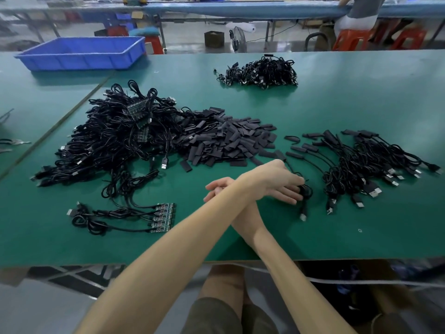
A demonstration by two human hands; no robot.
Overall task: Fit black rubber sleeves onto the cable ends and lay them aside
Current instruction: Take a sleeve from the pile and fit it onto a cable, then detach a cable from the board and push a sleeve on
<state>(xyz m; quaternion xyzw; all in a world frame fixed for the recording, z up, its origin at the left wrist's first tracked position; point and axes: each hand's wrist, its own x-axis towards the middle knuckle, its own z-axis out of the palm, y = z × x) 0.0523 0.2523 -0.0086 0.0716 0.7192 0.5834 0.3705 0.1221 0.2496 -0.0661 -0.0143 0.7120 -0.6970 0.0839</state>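
Observation:
My arms cross over the green table (361,237). My left hand (277,184) reaches to the right, and its straight fingers rest on a coiled sleeved cable (305,192) beside the heap of sleeved cables (373,165). My right hand (216,189) lies to the left, mostly hidden under my left forearm; its fingers look relaxed with nothing visible in them. A heap of loose black rubber sleeves (224,141) lies just beyond my hands. A big tangle of unsleeved cables (115,136) sits at the left, and a short row of cables with bare circuit boards (161,218) lies near the front.
Another bundle of black cables (262,72) lies at the far centre. A blue plastic bin (81,53) stands at the far left corner. Behind the table are another workbench, red stools and a seated person (361,13).

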